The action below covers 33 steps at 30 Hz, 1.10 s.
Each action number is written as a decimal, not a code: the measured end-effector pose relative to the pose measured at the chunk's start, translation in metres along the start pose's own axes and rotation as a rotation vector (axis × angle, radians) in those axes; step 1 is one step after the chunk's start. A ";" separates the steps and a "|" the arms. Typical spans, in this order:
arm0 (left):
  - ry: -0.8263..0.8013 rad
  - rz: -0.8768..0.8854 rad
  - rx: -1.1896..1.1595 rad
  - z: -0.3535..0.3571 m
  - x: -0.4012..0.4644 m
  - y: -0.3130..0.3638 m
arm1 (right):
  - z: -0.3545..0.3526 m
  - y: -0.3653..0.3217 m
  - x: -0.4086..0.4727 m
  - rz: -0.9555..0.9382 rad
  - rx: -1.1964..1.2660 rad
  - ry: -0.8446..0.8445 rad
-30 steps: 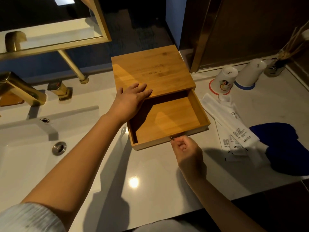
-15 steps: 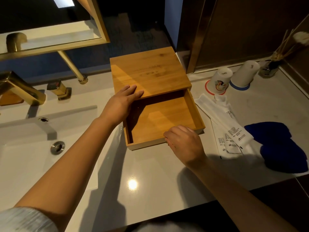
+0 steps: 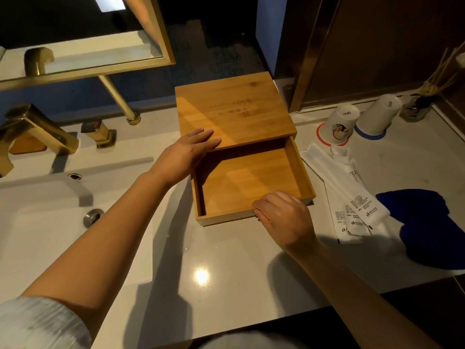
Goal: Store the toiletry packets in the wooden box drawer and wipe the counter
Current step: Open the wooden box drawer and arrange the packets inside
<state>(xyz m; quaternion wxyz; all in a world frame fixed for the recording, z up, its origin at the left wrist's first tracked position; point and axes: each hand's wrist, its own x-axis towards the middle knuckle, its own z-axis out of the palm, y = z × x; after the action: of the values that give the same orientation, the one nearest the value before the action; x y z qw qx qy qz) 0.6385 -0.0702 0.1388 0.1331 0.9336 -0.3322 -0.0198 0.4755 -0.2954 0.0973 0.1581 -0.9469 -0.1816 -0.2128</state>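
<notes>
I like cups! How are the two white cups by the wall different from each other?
The nearer cup has a colourful picture on its side, while the farther cup looks plain white. The nearer cup sits on a ring with a red edge, the farther cup on one with a blue edge. The nearer cup stands closer to the wooden box. Both are white, upside down, and standing on the counter.

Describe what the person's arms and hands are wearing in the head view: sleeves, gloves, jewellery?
Both hands are bare: no gloves, rings or watch show on the left hand or the right hand. Forearms are uncovered. The left arm ends in a light grey, faintly striped fabric sleeve pushed up near the elbow. No sleeve shows on the right arm.
</notes>
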 end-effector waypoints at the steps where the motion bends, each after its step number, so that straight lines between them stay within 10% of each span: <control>1: -0.001 0.002 0.007 0.001 0.000 -0.001 | 0.000 0.000 -0.001 -0.003 -0.002 0.004; 6: -0.095 -0.160 0.053 0.009 -0.015 0.025 | 0.004 0.001 -0.014 0.006 -0.014 -0.030; 15: 0.283 -0.070 -0.091 0.057 -0.103 0.130 | -0.026 0.041 -0.036 0.319 -0.013 0.082; 20: 0.389 -0.107 -0.043 0.074 -0.104 0.133 | -0.047 0.104 -0.051 0.615 -0.109 -0.153; 33: 0.286 -0.309 -0.029 0.079 -0.112 0.158 | -0.062 0.132 -0.015 0.546 -0.383 -0.527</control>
<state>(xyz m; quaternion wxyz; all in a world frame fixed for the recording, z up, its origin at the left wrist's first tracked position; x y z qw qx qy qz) 0.4445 -0.1361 0.0982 0.1876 0.9648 -0.1624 0.0878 0.4958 -0.4393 0.1148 -0.0219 -0.9946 0.0844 0.0563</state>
